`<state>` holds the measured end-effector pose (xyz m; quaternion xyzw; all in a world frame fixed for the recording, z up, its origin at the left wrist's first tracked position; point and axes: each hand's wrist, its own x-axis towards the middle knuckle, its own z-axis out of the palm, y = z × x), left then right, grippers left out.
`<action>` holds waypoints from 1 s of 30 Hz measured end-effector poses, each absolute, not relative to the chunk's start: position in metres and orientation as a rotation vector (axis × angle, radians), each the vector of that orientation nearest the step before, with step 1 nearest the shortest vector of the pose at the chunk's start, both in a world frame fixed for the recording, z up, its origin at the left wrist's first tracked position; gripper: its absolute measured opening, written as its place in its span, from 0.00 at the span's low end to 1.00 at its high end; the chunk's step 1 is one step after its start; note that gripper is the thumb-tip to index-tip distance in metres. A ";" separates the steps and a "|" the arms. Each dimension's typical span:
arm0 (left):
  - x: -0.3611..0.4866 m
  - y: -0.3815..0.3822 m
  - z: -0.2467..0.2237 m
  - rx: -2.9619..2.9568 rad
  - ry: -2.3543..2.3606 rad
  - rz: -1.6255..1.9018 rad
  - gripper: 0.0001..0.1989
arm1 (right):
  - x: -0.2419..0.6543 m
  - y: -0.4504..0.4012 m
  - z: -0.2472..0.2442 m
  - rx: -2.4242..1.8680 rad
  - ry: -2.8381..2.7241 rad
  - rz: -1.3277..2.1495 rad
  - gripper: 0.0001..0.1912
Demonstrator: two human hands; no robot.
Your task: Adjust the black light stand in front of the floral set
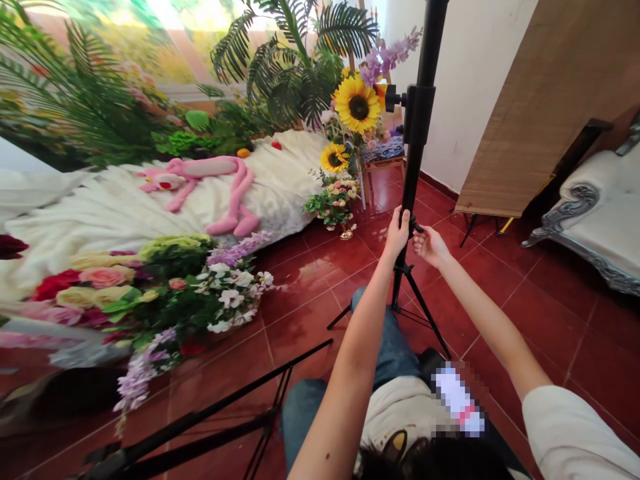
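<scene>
Directly ahead of me a black tripod light stand stands upright on the floor, its legs spread below. My left hand is wrapped round its pole, low down near the collar. Close on the right of the pole, my right hand has its fingers curled at a small black clamp knob. The fingers of that hand are bent and appear to pinch the knob. Higher up the pole sits a second black clamp with a knob.
A second folded black stand lies at lower left. Flower arrangements and a white-draped platform with a pink plush toy fill the left. Sunflowers stand behind the pole. A brown backdrop and silver-framed sofa are right.
</scene>
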<state>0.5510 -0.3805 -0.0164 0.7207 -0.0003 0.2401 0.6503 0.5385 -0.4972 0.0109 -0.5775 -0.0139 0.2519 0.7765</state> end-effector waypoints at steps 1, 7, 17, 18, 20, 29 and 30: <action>0.550 -0.381 -0.016 1.637 0.003 0.545 0.22 | 0.537 -0.495 0.009 -1.198 0.018 0.582 0.22; 0.549 -0.381 -0.015 1.611 -0.025 0.540 0.23 | 0.528 -0.504 -0.002 -1.659 -0.031 0.264 0.24; 0.548 -0.381 -0.014 1.598 -0.009 0.548 0.22 | 0.534 -0.513 0.017 -2.091 -0.350 -0.069 0.30; 0.548 -0.380 -0.014 1.605 -0.005 0.542 0.22 | 0.535 -0.509 0.018 -1.970 -0.295 0.035 0.31; 0.549 -0.380 -0.014 1.614 0.004 0.532 0.22 | 0.536 -0.501 0.020 -1.687 -0.159 0.274 0.30; 0.548 -0.380 -0.012 1.618 -0.005 0.517 0.21 | 0.516 -0.486 0.015 -1.007 -0.044 0.450 0.19; 0.548 -0.380 -0.013 1.617 -0.017 0.514 0.21 | 0.515 -0.486 0.011 -1.022 -0.042 0.442 0.20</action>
